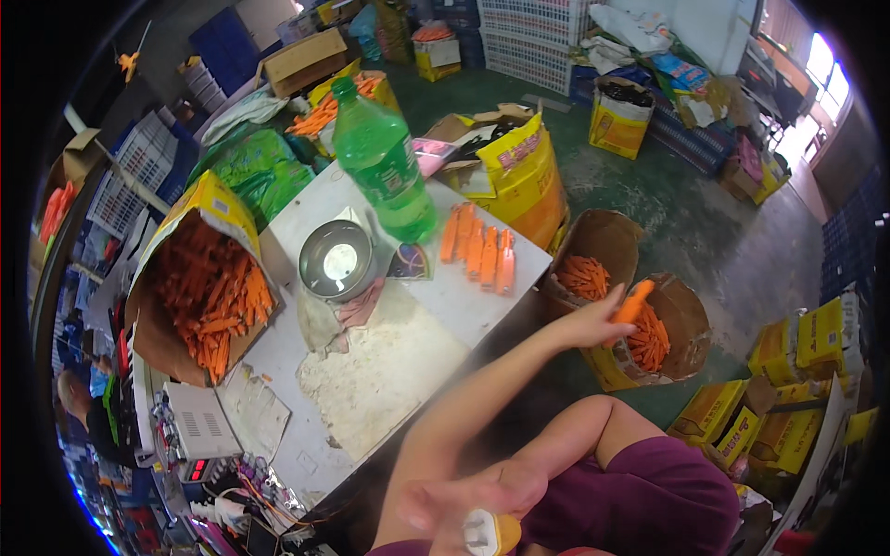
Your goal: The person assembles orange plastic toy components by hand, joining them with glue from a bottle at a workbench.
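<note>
In a green-floored workroom (695, 232), a white table (431, 301) bears, left to right, one box (234, 211) of orange pieces (213, 296), one bowl (338, 264), one bottle (382, 167) and five loose pieces (489, 258), with the blurred right hand's (484, 495) grip unclear and the left hand (604, 320), its forearm (482, 394) hiding table edge, closed around orange (633, 304) above two boxes (688, 324).

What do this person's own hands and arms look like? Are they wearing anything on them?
The left hand and right hand are ungloved, with no ring, watch or bracelet that I can make out. A short, plain purple sleeve covers the upper right arm; both forearms are uncovered.
</note>
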A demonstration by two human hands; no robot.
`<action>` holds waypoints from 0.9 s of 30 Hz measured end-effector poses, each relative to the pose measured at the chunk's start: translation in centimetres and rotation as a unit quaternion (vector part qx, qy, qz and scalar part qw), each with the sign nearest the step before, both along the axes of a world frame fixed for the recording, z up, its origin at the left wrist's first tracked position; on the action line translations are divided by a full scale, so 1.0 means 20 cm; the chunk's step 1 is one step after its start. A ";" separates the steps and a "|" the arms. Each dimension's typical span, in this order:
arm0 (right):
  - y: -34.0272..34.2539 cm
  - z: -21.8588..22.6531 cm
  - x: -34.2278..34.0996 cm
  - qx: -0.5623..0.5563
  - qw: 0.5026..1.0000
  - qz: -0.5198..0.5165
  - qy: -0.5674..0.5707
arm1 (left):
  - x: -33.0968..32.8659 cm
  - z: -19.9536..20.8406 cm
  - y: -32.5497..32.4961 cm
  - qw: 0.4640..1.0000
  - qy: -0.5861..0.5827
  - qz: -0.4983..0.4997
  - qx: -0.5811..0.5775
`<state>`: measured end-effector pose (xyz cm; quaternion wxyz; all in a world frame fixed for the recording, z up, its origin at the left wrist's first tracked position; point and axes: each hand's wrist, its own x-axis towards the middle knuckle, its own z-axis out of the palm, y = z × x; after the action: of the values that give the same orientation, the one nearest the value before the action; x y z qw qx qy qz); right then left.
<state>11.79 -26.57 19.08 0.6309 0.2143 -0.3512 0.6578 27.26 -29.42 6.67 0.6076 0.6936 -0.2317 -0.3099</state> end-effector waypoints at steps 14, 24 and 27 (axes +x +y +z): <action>0.10 0.04 -0.07 -0.116 0.974 0.189 0.041 | -0.45 0.10 1.03 0.855 -0.231 0.459 0.076; 0.25 0.02 -0.05 -0.099 0.954 0.281 0.023 | -0.55 0.06 2.29 0.465 -0.281 0.632 0.553; 0.27 0.01 -0.04 -0.102 0.951 0.290 0.020 | -0.50 0.04 2.34 0.505 -0.207 0.606 0.578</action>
<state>10.90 -21.11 19.36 0.4388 0.2546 -0.1922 0.8401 17.32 17.34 7.57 0.0463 0.9064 0.3567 0.2216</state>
